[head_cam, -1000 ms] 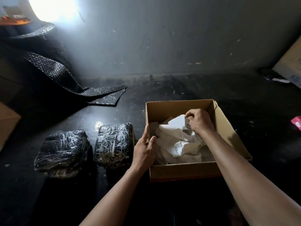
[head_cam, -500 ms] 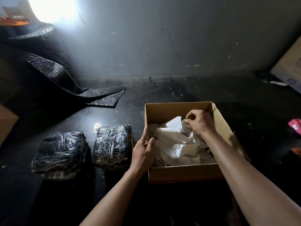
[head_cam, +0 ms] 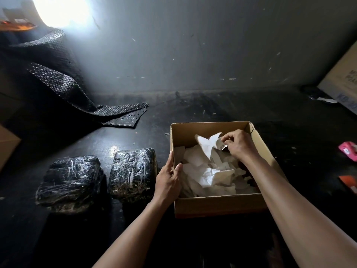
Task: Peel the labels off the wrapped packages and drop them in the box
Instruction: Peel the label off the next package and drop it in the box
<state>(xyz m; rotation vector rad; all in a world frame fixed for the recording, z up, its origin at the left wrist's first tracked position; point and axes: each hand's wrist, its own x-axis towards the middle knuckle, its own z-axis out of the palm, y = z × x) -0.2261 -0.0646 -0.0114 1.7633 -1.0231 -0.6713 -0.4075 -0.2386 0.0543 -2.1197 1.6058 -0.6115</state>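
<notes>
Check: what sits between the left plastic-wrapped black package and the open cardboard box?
In the head view, the second plastic-wrapped black package lies between the left plastic-wrapped black package and the open cardboard box. The left hand grips the box's near wall.

Head view, close, forward and downward

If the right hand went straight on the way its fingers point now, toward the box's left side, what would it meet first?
Judging from one view, the right hand would first push into the white label it already pinches. Beyond that, the line seems to run over the pile of labels toward the box's left wall; depth is unclear.
</notes>
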